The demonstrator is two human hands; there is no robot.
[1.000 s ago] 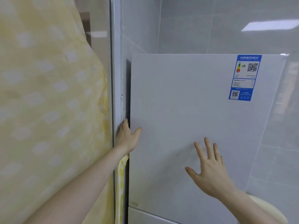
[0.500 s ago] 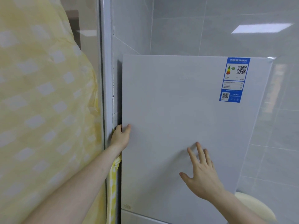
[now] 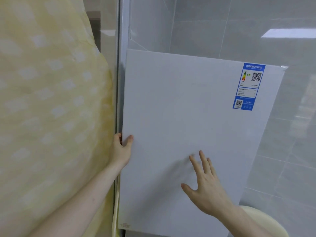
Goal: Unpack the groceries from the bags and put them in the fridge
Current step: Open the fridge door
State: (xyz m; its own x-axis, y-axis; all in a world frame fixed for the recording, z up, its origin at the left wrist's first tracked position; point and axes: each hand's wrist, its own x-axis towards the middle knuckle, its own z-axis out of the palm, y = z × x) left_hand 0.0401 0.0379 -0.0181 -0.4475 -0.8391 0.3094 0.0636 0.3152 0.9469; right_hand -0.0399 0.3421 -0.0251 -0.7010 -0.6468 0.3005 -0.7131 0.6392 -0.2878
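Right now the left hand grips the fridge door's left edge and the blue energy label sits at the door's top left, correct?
Not quite. The head view shows the blue energy label at the fridge door's top right. The left hand does grip the left edge.

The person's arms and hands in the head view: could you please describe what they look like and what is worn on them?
Both are bare. The left hand and right hand wear no gloves, and no rings, watch or bracelets show. Both forearms are uncovered as far as the frame's lower edge, with no sleeve in sight. The fingernails look short and unpainted, though the image is too soft to be sure.
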